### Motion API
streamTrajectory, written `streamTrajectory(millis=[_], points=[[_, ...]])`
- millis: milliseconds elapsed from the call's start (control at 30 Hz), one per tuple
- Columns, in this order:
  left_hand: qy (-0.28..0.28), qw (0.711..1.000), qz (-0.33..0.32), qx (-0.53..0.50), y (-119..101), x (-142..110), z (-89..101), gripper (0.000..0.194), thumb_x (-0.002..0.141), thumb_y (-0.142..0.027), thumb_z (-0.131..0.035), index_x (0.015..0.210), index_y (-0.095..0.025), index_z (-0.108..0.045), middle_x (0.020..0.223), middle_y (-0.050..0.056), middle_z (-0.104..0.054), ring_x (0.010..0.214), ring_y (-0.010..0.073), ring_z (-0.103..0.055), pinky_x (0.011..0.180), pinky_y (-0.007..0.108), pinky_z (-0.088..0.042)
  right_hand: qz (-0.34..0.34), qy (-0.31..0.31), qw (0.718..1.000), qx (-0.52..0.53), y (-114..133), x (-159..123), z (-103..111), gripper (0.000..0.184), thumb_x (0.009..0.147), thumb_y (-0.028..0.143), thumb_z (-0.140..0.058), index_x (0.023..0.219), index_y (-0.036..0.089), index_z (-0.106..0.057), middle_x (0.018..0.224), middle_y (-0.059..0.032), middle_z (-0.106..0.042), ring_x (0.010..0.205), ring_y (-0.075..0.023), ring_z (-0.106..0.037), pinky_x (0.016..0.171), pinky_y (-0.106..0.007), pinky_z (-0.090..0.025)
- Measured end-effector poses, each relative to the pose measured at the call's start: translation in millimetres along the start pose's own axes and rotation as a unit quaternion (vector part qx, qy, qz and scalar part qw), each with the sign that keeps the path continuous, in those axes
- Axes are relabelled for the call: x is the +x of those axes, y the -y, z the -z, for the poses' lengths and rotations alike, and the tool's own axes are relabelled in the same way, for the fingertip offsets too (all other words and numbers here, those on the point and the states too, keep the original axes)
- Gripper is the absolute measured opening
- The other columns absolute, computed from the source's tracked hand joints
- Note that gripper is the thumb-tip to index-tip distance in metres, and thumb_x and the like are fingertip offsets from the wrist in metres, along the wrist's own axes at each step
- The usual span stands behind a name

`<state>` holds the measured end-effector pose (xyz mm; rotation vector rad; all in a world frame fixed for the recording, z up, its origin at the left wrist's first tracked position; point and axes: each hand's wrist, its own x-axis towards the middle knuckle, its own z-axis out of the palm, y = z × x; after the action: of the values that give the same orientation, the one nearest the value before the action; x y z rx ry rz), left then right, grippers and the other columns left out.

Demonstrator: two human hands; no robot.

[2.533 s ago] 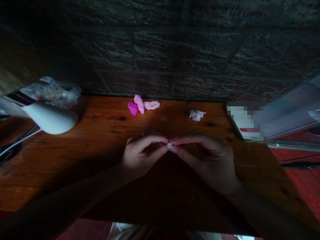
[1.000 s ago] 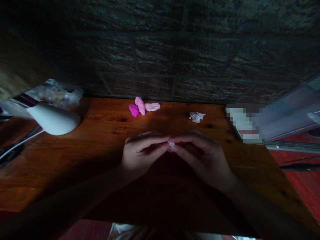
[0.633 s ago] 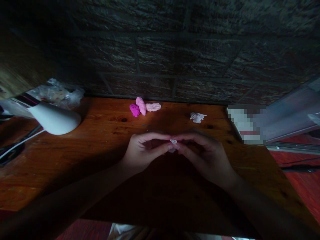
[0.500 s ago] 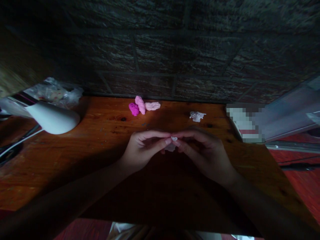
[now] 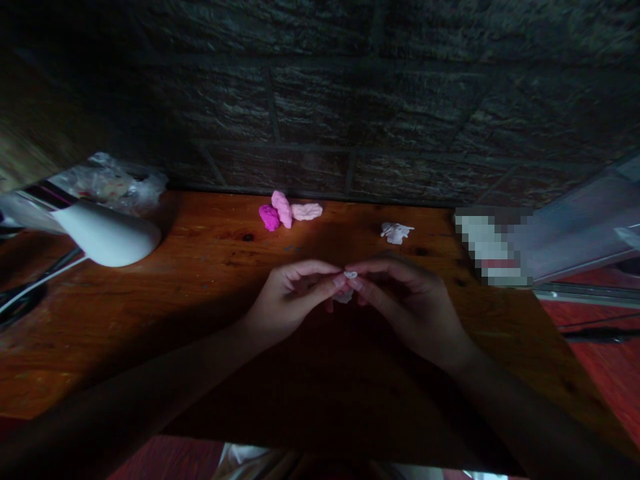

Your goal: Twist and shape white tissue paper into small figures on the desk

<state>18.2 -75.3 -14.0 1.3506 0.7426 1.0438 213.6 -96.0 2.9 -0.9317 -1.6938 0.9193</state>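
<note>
- Our left hand (image 5: 280,297) and right hand (image 5: 423,307) are clamping their grip on white clay (image 5: 351,275).
- We're judging it light and soft, needing gentle edge holds.

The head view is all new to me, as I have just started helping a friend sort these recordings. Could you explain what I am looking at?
There is no machine here, just a person's two bare hands. Every picture comes from one camera worn on the head, looking forward and down, so the left hand is on the picture's left and the right hand on its right.

The fingers of both hands meet around a small whitish piece; what it is made of is hard to tell.

Beyond them, on the wooden table, three pink lumps sit close together, with a crumpled whitish lump farther right. At the left are a white rounded object and clear plastic wrapping. A dark wall stands behind.
</note>
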Motion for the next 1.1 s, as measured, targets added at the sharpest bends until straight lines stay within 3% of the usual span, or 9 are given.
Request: streamTrajectory(millis=[333,667,800,900,1000,1100], points=[[-0.01,0.995,-0.06,0.083,-4,-2,-1.2,0.009,0.089,-0.02,-0.07,0.081,-0.016,-0.071,0.072,0.003,-0.076,0.058,0.0126,-0.07,0.053,0.021,-0.058,-0.042,-0.006,0.997,0.065,-1,-1,-9,0.014,0.089,0.02,-0.073,0.102,0.021,-0.075,0.091,-0.0016,-0.078,0.077,-0.0127,-0.074,0.069,-0.023,-0.061],[0.006,0.998,-0.02,0.064,-5,-2,-2.6,0.006,0.085,-0.014,-0.065,0.079,-0.014,-0.067,0.067,0.0,-0.067,0.054,0.0082,-0.061,0.052,0.018,-0.051,-0.079,0.013,0.994,0.08,1,-1,-9,0.008,0.088,0.02,-0.074,0.096,0.019,-0.076,0.087,-0.0009,-0.077,0.077,-0.0116,-0.072,0.072,-0.022,-0.059],[-0.036,0.996,-0.002,0.076,-3,0,-1.0,0.006,0.084,-0.017,-0.066,0.079,-0.014,-0.064,0.068,0.0,-0.067,0.053,0.0085,-0.06,0.05,0.018,-0.05,-0.147,0.007,0.976,0.162,7,3,-5,0.007,0.088,0.026,-0.075,0.09,0.019,-0.074,0.071,0.0024,-0.072,0.06,-0.008,-0.065,0.058,-0.018,-0.056],[-0.076,0.991,-0.002,0.113,-1,1,1.1,0.009,0.086,-0.022,-0.067,0.082,-0.014,-0.066,0.069,0.0,-0.067,0.049,0.0077,-0.057,0.046,0.018,-0.047,-0.153,-0.029,0.969,0.192,11,7,2,0.01,0.087,0.03,-0.077,0.086,0.021,-0.075,0.064,0.0044,-0.067,0.054,-0.0065,-0.061,0.054,-0.017,-0.054],[-0.062,0.968,-0.075,0.233,1,0,1.3,0.009,0.09,-0.022,-0.067,0.087,-0.015,-0.071,0.072,0.002,-0.073,0.054,0.0095,-0.061,0.052,0.02,-0.049,-0.137,-0.048,0.971,0.19,10,9,7,0.007,0.084,0.028,-0.08,0.086,0.022,-0.077,0.068,0.0043,-0.07,0.054,-0.0055,-0.061,0.054,-0.016,-0.053],[0.005,0.901,-0.201,0.385,6,-3,2.7,0.01,0.092,-0.017,-0.065,0.087,-0.016,-0.074,0.084,0.005,-0.078,0.072,0.0144,-0.069,0.07,0.025,-0.054,-0.133,-0.035,0.974,0.179,6,10,8,0.006,0.084,0.024,-0.08,0.09,0.023,-0.078,0.069,0.0042,-0.071,0.056,-0.0061,-0.063,0.054,-0.016,-0.054]])
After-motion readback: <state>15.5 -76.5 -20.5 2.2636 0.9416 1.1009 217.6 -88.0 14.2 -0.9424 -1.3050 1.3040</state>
